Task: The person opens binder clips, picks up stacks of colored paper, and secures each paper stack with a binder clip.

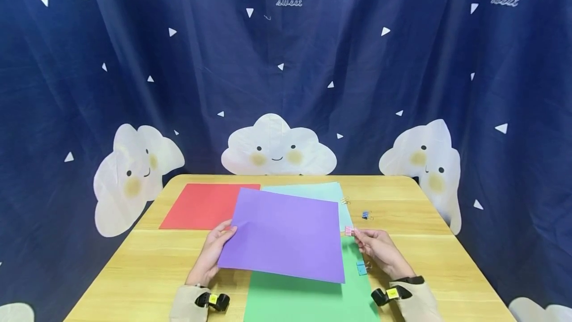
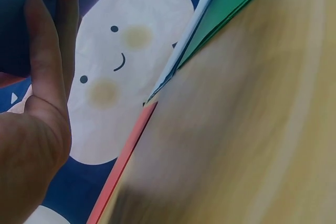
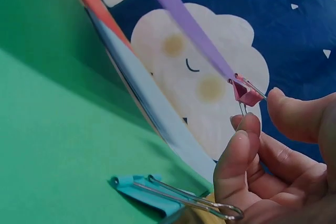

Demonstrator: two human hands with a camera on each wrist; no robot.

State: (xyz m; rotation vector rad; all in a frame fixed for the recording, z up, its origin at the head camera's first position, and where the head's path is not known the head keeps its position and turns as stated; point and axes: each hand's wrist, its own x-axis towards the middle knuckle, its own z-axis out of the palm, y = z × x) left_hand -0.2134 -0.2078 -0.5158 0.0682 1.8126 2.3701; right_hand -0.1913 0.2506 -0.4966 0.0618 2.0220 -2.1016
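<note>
A stack of purple paper (image 1: 286, 237) is held up off the table, slightly tilted. My left hand (image 1: 213, 250) grips its left edge, thumb on top; the left wrist view shows fingers (image 2: 44, 51) of that hand beneath the sheets. At the right edge my right hand (image 1: 380, 250) pinches a pink binder clip (image 3: 247, 92) by its wire handles. In the right wrist view the clip's mouth meets the purple edge; how far it reaches over the sheets is hard to tell. Below it, a teal binder clip (image 1: 363, 268) sits on the right edge of green paper (image 1: 308, 299).
Red paper (image 1: 201, 207) lies at the back left of the wooden table (image 1: 147, 262). Light blue paper (image 1: 313, 192) lies behind the purple stack, with a gold-toned binder clip (image 1: 345, 201) at its right edge. A dark blue binder clip (image 1: 366, 215) rests on bare wood.
</note>
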